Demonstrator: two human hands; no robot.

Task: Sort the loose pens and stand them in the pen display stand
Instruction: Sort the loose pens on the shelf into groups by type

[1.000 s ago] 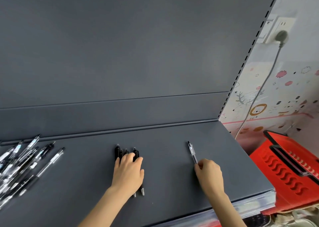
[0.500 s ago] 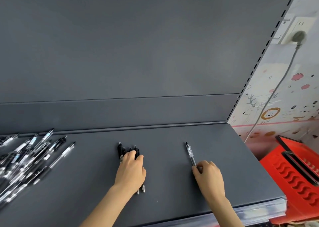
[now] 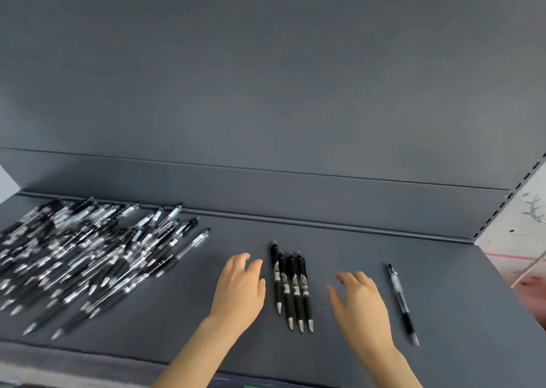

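A dark shelf [image 3: 339, 246], seen from above. Four black pens [image 3: 291, 287] lie side by side at its middle, tips toward the viewer, seemingly a sorted group. Just left of this row is the left hand [image 3: 239, 293], fingers loosely spread, holding nothing. Just right of it is the right hand [image 3: 359, 305], fingers splayed and blurred, also empty. Farther right lies one clear pen [image 3: 401, 302], likely set apart as another kind. Far left sprawls the unsorted pile [image 3: 88, 257]. No stand or other container shows.
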